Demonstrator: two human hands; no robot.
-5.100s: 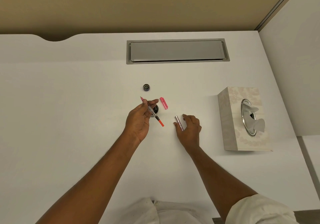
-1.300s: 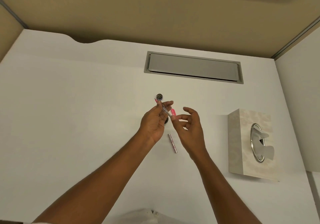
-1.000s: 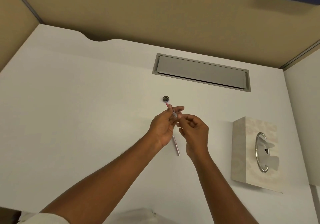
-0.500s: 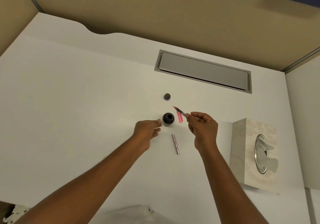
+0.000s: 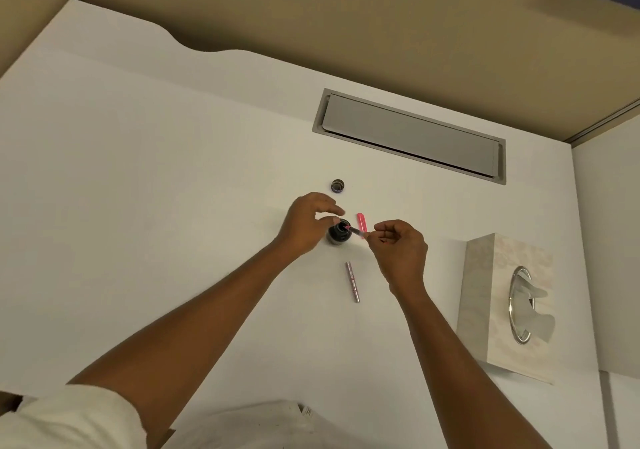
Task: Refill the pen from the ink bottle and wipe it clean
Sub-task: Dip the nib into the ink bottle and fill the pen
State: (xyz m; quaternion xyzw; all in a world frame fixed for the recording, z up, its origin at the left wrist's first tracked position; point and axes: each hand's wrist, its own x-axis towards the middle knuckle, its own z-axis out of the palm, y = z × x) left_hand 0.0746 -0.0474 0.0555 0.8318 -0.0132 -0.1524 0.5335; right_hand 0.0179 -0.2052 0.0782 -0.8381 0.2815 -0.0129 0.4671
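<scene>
A small dark ink bottle (image 5: pixel 338 235) stands uncapped in the middle of the white desk. My left hand (image 5: pixel 306 225) grips its left side with thumb and fingers. My right hand (image 5: pixel 398 251) pinches the back end of the thin pen section (image 5: pixel 354 230), whose pink tip points left into the bottle's mouth. The bottle's cap (image 5: pixel 337 185) lies behind the bottle. A pink pen cap (image 5: pixel 361 221) lies just right of the bottle. The silvery pen barrel (image 5: pixel 352 281) lies nearer to me, between my forearms.
A patterned tissue box (image 5: pixel 485 296) with a tissue sticking out of its oval opening stands at the right. A grey cable flap (image 5: pixel 410 135) is set into the desk's far side. Beige partition walls close the back and right.
The pen section passed from my left hand to my right. My left hand then took hold of the ink bottle, and my right hand brought the pen tip to the bottle's mouth.
</scene>
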